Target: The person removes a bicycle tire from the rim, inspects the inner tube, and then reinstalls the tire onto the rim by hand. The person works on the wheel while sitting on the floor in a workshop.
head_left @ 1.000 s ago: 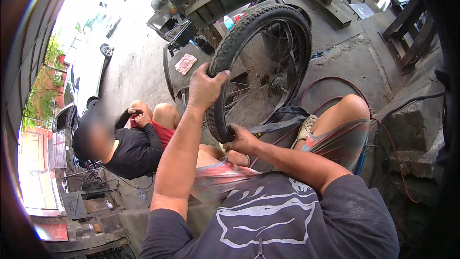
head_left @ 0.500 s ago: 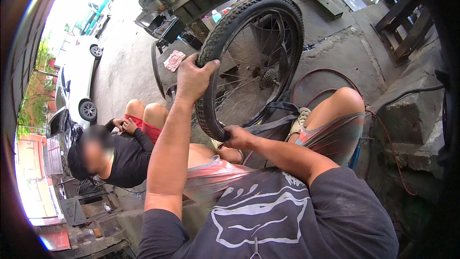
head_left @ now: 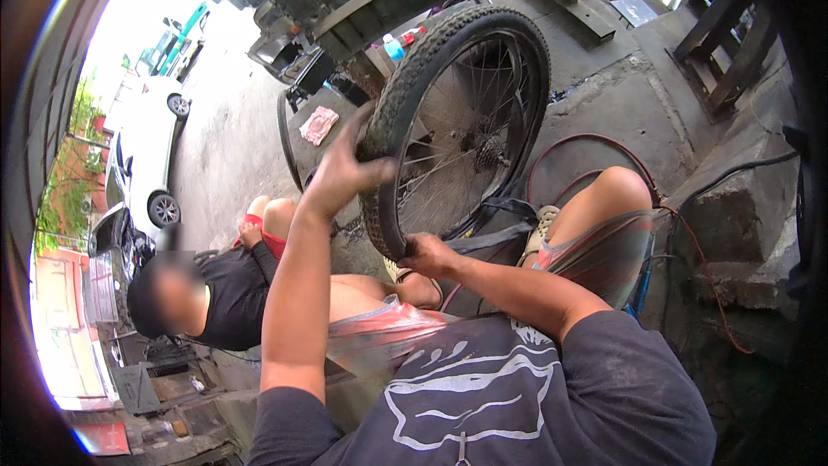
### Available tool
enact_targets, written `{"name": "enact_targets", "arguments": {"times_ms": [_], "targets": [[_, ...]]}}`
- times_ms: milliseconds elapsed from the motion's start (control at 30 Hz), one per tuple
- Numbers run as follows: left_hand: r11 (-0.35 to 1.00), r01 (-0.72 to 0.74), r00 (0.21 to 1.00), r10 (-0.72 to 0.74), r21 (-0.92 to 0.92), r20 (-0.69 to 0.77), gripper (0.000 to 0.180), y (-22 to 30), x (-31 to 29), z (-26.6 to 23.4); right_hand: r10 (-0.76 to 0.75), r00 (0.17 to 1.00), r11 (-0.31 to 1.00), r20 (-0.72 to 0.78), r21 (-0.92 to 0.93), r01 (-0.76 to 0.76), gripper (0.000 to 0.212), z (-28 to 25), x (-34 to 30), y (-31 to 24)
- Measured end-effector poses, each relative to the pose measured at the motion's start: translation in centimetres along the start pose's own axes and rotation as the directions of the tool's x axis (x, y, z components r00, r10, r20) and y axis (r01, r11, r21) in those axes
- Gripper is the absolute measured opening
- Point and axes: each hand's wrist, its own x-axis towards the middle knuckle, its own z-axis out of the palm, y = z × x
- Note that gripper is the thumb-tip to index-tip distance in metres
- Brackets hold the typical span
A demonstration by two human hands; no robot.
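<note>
A bicycle wheel with a knobby black tyre stands upright before me, tilted, with spokes and a rear sprocket cluster at its hub. My left hand is at the tyre's left side, slightly blurred, with fingers stretched and thumb apart. Lower down, my right hand is closed on the tyre at its bottom edge; its fingertips are partly hidden. A limp black strip like a deflated inner tube trails from the wheel's lower side toward my sandal.
Another person in black sits close on my left. Beyond the wheel stands a heavy metal frame. A pink cloth and another tyre are left of the wheel. A red hose curls on the ground at right, near concrete blocks.
My left hand has loosened from the tyre, its fingers straightening. The wheel has sunk slightly, while my right hand keeps its hold. The other person's hands have shifted.
</note>
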Motion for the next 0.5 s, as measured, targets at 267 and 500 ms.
{"name": "enact_targets", "arguments": {"times_ms": [267,500], "targets": [[0.94,0.211,0.976,-0.216,-0.27,0.013,0.049,-6.3,-7.5,1.0,-0.197,0.979,0.98,0.043,0.038,0.195,0.039,-1.1,0.3,-2.4],[0.971,0.185,0.983,-0.181,0.152,-0.037,0.061,8.3,-5.7,0.2,-0.234,0.971,0.965,0.057,0.136,0.225,0.036,-6.9,-7.3,-19.0]]}}
